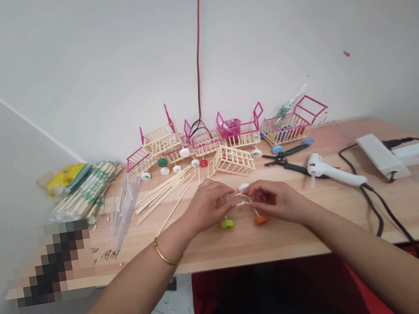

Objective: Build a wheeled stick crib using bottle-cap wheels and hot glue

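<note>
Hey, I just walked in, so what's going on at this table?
A person is handling a small stick frame with their left hand and right hand, near the table's front edge. A lime-green cap and an orange cap show beneath the hands. Slatted stick carts with pink trim stand along the wall. Loose sticks lie to the left, and a white glue gun lies to the right.

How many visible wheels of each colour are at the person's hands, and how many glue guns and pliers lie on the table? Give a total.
Lime-green wheel: 1
Orange wheel: 1
White wheel: 1
Glue gun: 1
Pliers: 1
Total: 5
</note>
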Available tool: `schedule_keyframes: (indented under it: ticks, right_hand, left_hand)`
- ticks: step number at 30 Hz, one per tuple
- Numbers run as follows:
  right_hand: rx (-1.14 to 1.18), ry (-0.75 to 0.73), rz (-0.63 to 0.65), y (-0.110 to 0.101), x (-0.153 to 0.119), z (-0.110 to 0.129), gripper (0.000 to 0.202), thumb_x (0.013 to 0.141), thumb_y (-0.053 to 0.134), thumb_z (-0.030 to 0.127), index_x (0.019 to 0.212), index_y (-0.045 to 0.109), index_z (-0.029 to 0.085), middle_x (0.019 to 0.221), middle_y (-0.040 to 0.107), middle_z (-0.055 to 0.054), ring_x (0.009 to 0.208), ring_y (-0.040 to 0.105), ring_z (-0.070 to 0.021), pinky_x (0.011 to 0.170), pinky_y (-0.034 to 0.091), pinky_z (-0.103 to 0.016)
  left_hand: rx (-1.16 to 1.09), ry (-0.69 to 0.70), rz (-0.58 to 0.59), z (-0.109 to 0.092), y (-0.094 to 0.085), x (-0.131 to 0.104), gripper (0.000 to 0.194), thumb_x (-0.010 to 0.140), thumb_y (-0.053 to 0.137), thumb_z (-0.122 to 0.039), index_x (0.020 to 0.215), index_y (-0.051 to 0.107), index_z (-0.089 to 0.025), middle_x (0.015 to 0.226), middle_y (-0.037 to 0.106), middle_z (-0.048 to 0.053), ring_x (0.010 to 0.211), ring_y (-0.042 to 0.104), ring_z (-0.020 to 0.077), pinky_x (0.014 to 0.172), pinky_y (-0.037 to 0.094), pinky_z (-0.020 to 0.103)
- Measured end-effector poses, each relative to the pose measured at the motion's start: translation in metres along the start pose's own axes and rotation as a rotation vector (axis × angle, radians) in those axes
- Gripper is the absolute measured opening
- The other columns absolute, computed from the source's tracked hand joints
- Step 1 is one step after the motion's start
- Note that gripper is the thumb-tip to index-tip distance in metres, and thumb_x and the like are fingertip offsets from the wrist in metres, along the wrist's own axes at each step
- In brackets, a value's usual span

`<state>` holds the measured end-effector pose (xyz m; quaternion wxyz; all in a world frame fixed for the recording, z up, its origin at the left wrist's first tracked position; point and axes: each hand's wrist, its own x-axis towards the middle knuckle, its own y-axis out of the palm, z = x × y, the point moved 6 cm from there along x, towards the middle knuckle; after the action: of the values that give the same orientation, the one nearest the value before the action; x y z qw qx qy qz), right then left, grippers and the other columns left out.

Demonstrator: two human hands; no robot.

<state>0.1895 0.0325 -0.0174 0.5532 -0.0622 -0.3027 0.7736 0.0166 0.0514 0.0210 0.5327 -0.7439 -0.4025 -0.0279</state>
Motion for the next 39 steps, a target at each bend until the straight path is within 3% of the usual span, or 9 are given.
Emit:
schedule_keyframes:
  ticks: [5,18,31,34,37,39]
  right_hand:
    - [0.010,-0.005,0.003,0.001,0.001,0.003,0.014,0.083,0.061,0.032,0.089,0.056,0.020,0.094,0.066,-0.006,0.062,0.053,-0.0116,0.053,0.043,-0.024]
    - [-0.044,-0.044,0.004,0.000,0.001,0.007,0.010,0.083,0.059,0.030,0.082,0.057,0.021,0.096,0.066,-0.006,0.061,0.052,-0.0117,0.054,0.043,-0.024]
    - [-0.052,-0.054,0.008,0.000,0.002,0.008,0.010,0.082,0.061,0.030,0.083,0.056,0.020,0.097,0.066,-0.006,0.063,0.054,-0.0119,0.054,0.044,-0.024]
    - [-0.042,-0.054,0.000,0.000,0.002,0.008,0.010,0.083,0.061,0.030,0.083,0.056,0.021,0.100,0.066,-0.007,0.064,0.055,-0.0125,0.054,0.044,-0.024]
    - [-0.028,-0.061,-0.012,-0.001,0.001,0.008,0.010,0.083,0.060,0.030,0.084,0.056,0.021,0.103,0.066,-0.008,0.069,0.058,-0.0144,0.056,0.046,-0.026]
    - [-0.025,-0.079,-0.033,-0.003,0.001,0.008,0.009,0.084,0.060,0.030,0.085,0.057,0.021,0.102,0.065,-0.008,0.075,0.060,-0.0164,0.062,0.048,-0.027]
  left_hand:
    - [0.012,0.009,0.029,0.000,0.002,0.000,0.028,0.082,0.066,-0.033,0.105,0.065,-0.019,0.098,0.070,0.007,0.092,0.061,0.0200,0.087,0.042,0.036]
    - [0.010,0.008,0.023,0.002,0.004,-0.001,0.024,0.082,0.065,-0.034,0.100,0.066,-0.018,0.092,0.071,0.005,0.087,0.062,0.0182,0.085,0.043,0.034]
    - [-0.042,0.003,0.000,0.003,0.004,-0.002,0.034,0.078,0.069,-0.039,0.104,0.065,-0.018,0.098,0.069,0.007,0.094,0.060,0.0206,0.088,0.043,0.036]
    - [-0.117,-0.066,-0.050,0.005,-0.002,0.000,0.040,0.075,0.072,-0.040,0.107,0.063,-0.018,0.106,0.066,0.010,0.102,0.058,0.0222,0.091,0.045,0.037]
    - [-0.221,-0.218,-0.166,0.015,-0.012,0.001,0.028,0.082,0.063,-0.035,0.105,0.064,-0.019,0.109,0.065,0.009,0.102,0.059,0.0199,0.091,0.046,0.035]
    - [-0.267,-0.331,-0.237,0.025,-0.018,-0.001,0.022,0.086,0.055,-0.034,0.097,0.066,-0.019,0.099,0.068,0.006,0.093,0.061,0.0179,0.086,0.047,0.032]
